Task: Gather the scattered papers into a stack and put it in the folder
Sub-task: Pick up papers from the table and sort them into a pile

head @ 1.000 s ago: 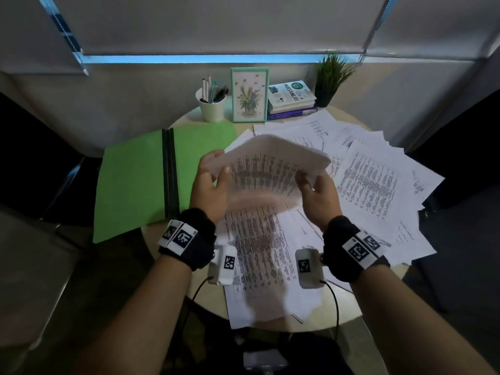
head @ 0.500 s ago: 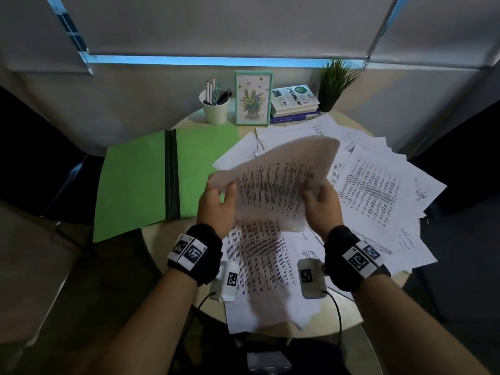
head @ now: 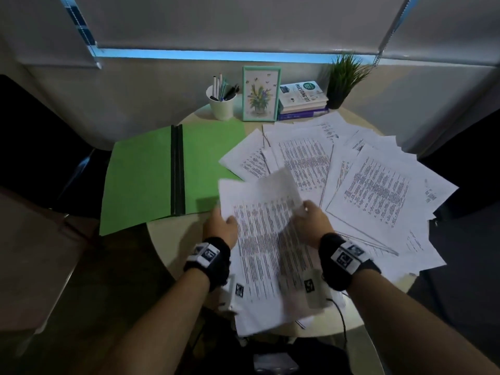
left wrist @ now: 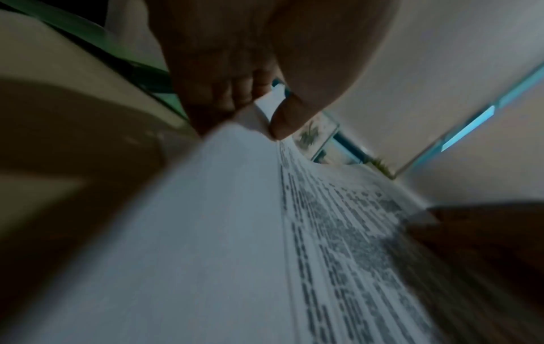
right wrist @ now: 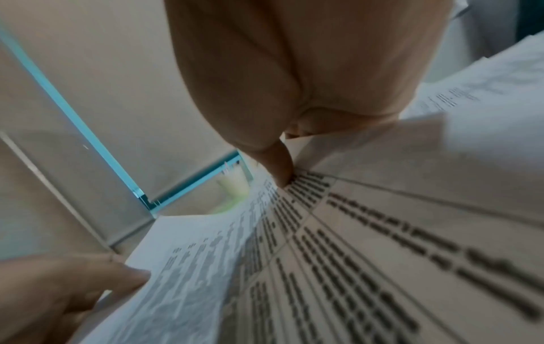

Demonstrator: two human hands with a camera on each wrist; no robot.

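A printed sheaf of papers (head: 265, 250) lies low over the table's near edge, held by both hands. My left hand (head: 220, 226) pinches its left edge, thumb on top, as the left wrist view shows with the papers (left wrist: 235, 232) under the thumb. My right hand (head: 311, 220) pinches the right edge, thumb on the print (right wrist: 338, 244). More scattered papers (head: 373, 190) fan over the right half of the table. The open green folder (head: 146, 180) lies flat at the left, with a dark spine down its middle.
At the back of the round table (head: 167, 239) stand a white pen cup (head: 221, 104), a framed flower picture (head: 261, 94), stacked books (head: 303, 100) and a potted plant (head: 343, 79). Dark chairs flank the table on both sides.
The held sheets came down from chest height toward the table and onto the papers near me. Both hands dropped with them and kept their hold.
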